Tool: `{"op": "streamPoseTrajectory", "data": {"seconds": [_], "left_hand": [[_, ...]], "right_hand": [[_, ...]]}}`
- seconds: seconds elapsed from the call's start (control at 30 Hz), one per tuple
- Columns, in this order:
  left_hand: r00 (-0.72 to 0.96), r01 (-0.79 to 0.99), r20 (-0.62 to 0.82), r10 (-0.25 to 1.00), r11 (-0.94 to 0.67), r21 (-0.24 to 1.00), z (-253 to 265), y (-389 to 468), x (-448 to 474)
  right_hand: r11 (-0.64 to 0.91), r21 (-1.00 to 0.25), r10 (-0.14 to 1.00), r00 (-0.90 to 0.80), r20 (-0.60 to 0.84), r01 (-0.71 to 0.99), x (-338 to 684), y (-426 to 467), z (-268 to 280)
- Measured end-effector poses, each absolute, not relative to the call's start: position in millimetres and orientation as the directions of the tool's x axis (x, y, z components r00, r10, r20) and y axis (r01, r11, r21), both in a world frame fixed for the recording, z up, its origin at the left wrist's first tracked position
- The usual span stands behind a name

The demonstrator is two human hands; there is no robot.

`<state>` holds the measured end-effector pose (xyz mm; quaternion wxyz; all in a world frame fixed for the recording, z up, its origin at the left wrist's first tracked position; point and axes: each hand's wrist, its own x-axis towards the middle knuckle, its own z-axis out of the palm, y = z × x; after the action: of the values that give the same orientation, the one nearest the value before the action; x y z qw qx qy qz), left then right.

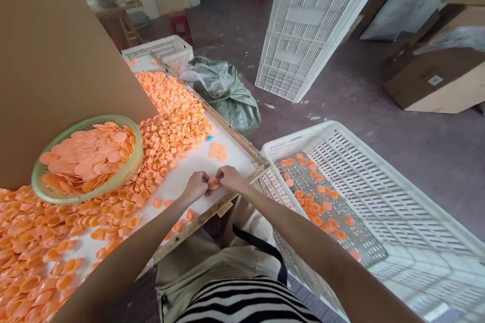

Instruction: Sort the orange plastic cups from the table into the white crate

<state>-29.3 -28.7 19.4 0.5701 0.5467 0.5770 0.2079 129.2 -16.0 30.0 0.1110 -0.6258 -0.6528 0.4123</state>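
Observation:
My left hand (195,185) and my right hand (228,178) meet over the white tabletop (191,166) near its wooden front edge. Together they pinch a small orange plastic piece (212,182) between the fingertips. A small cluster of flat orange discs (217,151) lies just beyond my hands. A big heap of orange caps (166,121) covers the table to the left and far side. A green basket (89,159) filled with flat orange discs rests on that heap.
A white slotted crate (379,197) at my right holds several orange pieces (316,202). Another white crate (310,30) leans upright further back. A green plastic bag (223,91), cardboard boxes (435,75) and a brown cardboard sheet (56,50) stand around.

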Motion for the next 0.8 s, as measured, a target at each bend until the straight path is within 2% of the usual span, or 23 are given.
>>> {"op": "streamPoseTrajectory", "data": {"seconds": [0.17,0.3,0.4,0.5,0.53,0.6,0.73,0.8], "left_hand": [[0.285,0.381,-0.299,0.911,0.179,0.907,19.5,-44.5,-27.3],[0.263,0.503,-0.131,0.956,-0.02,0.864,32.7,-49.1,-46.2],[0.279,0.677,-0.107,0.954,-0.117,0.726,47.3,-54.9,-83.2],[0.256,0.785,-0.131,0.958,-0.127,0.606,54.9,-65.9,-123.6],[0.245,0.805,-0.145,0.959,-0.117,0.582,55.9,-70.4,-133.3],[0.249,0.824,-0.165,0.954,-0.12,0.553,56.9,-79.6,-143.0],[0.351,0.835,-0.258,0.9,-0.177,0.521,58.2,-95.4,-129.2],[0.394,0.847,-0.308,0.866,-0.212,0.487,57.8,-101.0,-116.8]], "right_hand": [[-0.019,-0.799,0.987,-0.116,-0.111,0.601,134.7,-41.4,39.7],[0.021,-0.843,0.979,0.161,0.127,0.538,200.5,-53.0,66.2],[-0.166,-0.769,0.87,0.458,0.18,0.617,281.8,-63.0,66.0],[-0.326,-0.65,0.809,0.559,0.184,0.686,344.8,-75.5,44.9],[-0.35,-0.618,0.799,0.568,0.195,0.704,353.9,-78.7,37.0],[-0.303,-0.603,0.811,0.532,0.245,0.738,350.0,-80.5,25.9],[0.055,-0.623,0.897,0.236,0.375,0.78,274.3,-58.5,29.3],[0.12,-0.627,0.947,0.101,0.305,0.77,226.0,-37.2,35.3]]}}
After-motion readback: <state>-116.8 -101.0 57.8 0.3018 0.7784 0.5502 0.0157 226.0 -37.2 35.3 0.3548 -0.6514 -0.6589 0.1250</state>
